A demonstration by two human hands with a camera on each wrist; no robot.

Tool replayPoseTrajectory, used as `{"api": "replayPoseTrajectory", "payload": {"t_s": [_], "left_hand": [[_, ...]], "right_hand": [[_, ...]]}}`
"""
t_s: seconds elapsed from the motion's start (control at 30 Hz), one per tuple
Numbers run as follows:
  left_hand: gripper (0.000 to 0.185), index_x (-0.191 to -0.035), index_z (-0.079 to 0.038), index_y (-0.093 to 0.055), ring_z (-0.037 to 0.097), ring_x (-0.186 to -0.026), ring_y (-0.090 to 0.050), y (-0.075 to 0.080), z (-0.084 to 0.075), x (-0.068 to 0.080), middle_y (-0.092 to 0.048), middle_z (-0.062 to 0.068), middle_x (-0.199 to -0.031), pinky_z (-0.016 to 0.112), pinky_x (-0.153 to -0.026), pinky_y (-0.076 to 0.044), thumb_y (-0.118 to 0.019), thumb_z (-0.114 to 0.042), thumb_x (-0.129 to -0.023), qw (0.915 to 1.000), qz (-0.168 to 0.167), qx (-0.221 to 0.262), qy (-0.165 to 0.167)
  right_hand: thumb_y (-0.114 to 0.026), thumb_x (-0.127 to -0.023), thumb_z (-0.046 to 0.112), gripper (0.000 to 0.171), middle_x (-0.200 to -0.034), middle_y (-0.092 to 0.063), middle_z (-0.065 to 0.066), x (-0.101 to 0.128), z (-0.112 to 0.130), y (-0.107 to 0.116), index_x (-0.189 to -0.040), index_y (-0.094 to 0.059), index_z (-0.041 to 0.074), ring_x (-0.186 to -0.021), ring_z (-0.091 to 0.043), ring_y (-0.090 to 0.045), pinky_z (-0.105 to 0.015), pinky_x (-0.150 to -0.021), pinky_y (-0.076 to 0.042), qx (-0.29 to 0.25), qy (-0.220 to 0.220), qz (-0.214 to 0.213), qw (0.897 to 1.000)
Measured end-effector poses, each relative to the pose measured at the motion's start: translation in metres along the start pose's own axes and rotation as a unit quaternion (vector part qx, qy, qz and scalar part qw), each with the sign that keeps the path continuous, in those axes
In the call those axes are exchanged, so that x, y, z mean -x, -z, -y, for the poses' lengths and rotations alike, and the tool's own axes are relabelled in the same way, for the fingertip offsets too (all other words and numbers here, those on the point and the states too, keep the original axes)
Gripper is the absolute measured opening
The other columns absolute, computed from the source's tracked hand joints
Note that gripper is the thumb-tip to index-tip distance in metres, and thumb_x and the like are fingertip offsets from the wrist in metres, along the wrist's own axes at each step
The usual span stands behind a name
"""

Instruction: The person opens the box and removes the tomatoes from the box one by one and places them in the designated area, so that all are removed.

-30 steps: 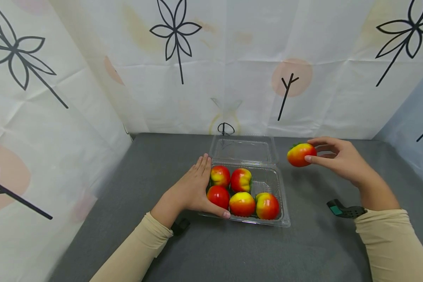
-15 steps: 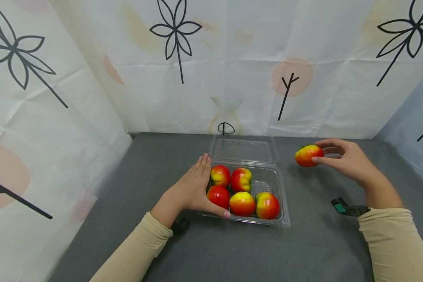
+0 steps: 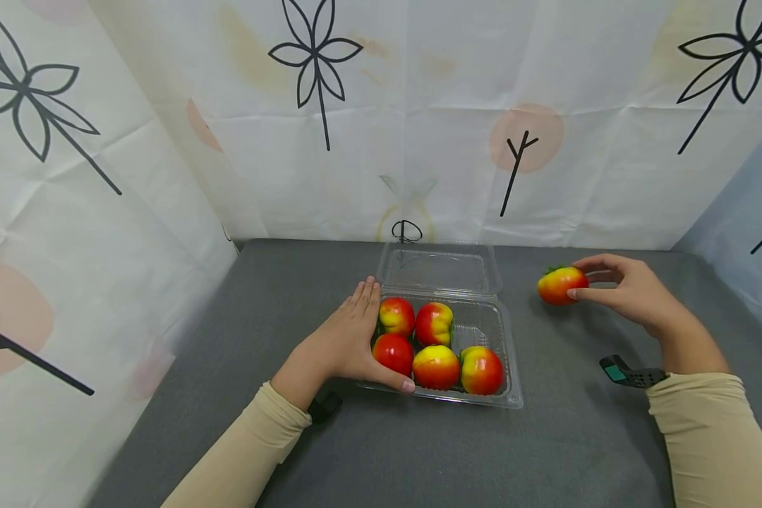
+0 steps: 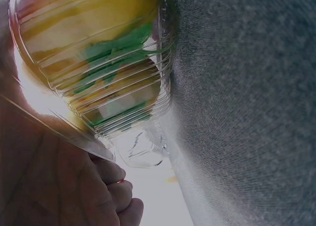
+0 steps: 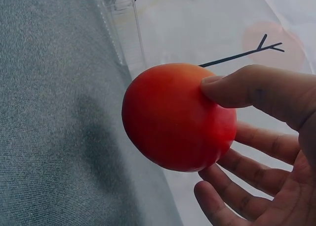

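A clear plastic clamshell box (image 3: 510,367) lies open on the grey table, its lid (image 3: 440,268) folded back. Several red-and-yellow peaches (image 3: 437,367) sit inside it. My left hand (image 3: 349,339) rests flat against the box's left side, thumb along its front edge; the left wrist view shows the ribbed box wall (image 4: 123,87) against the palm (image 4: 54,181). To the right of the box, my right hand (image 3: 622,289) pinches one more peach (image 3: 561,284) between thumb and fingers, low over the table. In the right wrist view that peach (image 5: 177,117) is held by my thumb (image 5: 256,90).
A grey cloth table (image 3: 381,451) is walled by white curtains with black flower prints (image 3: 317,56) at the back and left. A bluish panel (image 3: 743,233) stands at the right. Bare grey surface lies in front of the box and around the right hand.
My right hand has carried the peach to the right and down, away from the box and closer to the table. The left hand and the box have stayed still.
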State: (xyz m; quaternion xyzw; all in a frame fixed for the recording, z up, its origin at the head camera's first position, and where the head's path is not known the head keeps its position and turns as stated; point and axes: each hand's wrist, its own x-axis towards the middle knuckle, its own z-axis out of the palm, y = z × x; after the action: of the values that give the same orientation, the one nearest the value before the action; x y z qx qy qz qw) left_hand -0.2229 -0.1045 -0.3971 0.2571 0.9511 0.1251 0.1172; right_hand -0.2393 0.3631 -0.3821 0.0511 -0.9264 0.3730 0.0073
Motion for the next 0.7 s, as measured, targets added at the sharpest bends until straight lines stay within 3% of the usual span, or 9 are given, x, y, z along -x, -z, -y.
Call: {"api": "replayPoseTrajectory", "payload": {"t_s": [0.3, 0.47, 0.7], "left_hand": [[0.153, -0.17, -0.004, 0.001, 0.034, -0.168, 0.004, 0.0, 0.0, 0.0, 0.006, 0.014, -0.18, 0.052, -0.135, -0.014, -0.073, -0.09, -0.067, 1.0, -0.001, 0.002, 0.0], [0.153, -0.17, -0.004, 0.001, 0.034, -0.168, 0.004, 0.0, 0.0, 0.0, 0.005, 0.014, -0.18, 0.052, -0.135, -0.015, -0.073, -0.09, -0.067, 1.0, -0.002, 0.003, 0.001], [0.153, -0.171, -0.005, 0.002, 0.033, -0.168, 0.004, 0.0, 0.0, 0.0, 0.006, 0.014, -0.18, 0.052, -0.135, -0.014, -0.073, -0.09, -0.067, 1.0, 0.0, 0.004, 0.004]], "right_hand": [[-0.078, -0.099, 0.036, 0.061, -0.146, -0.056, -0.021, 0.0, -0.011, 0.003, -0.146, -0.057, 0.003, -0.111, 0.002, -0.051, -0.011, -0.076, -0.047, 0.009, -0.017, -0.003, 1.0], [-0.077, -0.099, 0.038, 0.063, -0.144, -0.056, -0.021, 0.001, -0.017, 0.007, -0.146, -0.055, 0.002, -0.107, 0.007, -0.049, -0.009, -0.075, -0.046, 0.005, -0.028, -0.009, 1.0], [-0.077, -0.099, 0.04, 0.066, -0.138, -0.055, -0.009, 0.002, -0.027, 0.012, -0.147, -0.053, 0.002, -0.104, 0.011, -0.047, -0.008, -0.074, -0.045, 0.001, -0.051, -0.02, 0.999]]}}
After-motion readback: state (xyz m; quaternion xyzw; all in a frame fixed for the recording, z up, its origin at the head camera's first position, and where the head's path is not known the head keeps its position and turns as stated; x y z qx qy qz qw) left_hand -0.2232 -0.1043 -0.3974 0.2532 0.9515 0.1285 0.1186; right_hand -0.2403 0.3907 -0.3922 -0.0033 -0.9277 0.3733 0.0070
